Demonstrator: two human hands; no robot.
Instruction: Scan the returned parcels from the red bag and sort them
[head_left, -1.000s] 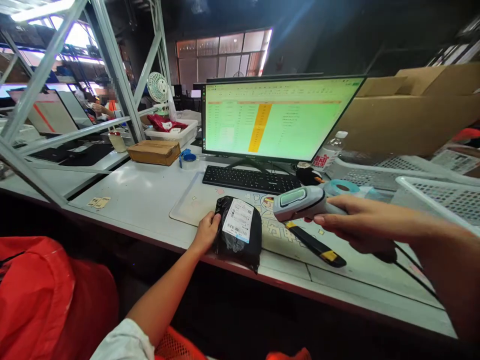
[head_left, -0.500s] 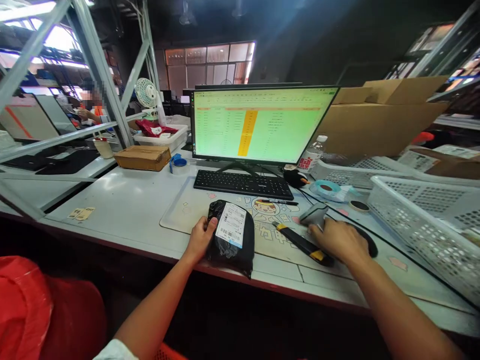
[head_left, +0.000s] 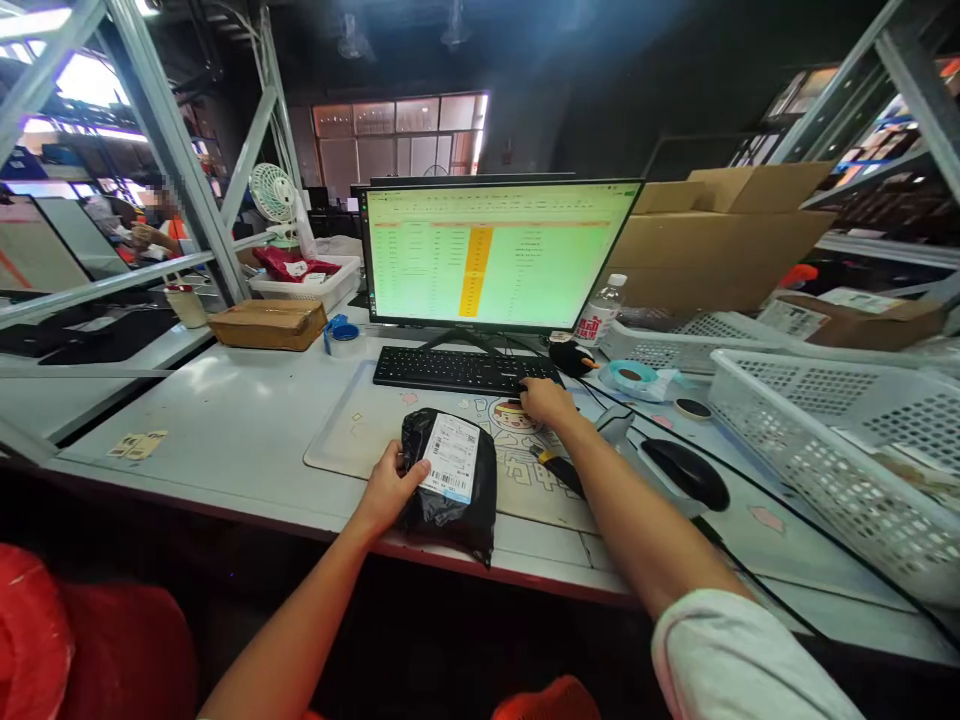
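Note:
A black plastic parcel (head_left: 480, 490) with a white label (head_left: 452, 458) rests at the table's front edge. My left hand (head_left: 390, 488) grips its left side, thumb on top. My right hand (head_left: 547, 402) is at the front right edge of the black keyboard (head_left: 457, 371), its fingers bent down and mostly hidden. Beneath my right forearm, a yellow-and-black utility knife (head_left: 559, 468) shows in part. To the right of that forearm are a grey handheld scanner (head_left: 616, 424) and a black mouse (head_left: 686, 472).
Behind the keyboard stands a monitor (head_left: 420, 260). White baskets (head_left: 810, 450), a bottle (head_left: 602, 305) and a large carton (head_left: 720, 250) are on the right. A brown box (head_left: 270, 325) and blue tape (head_left: 343, 335) sit on the left. A person (head_left: 161, 230) is far left.
My right hand has left the grey scanner and moved left and forward to the keyboard's edge. My left hand still holds the parcel. The view has shifted slightly.

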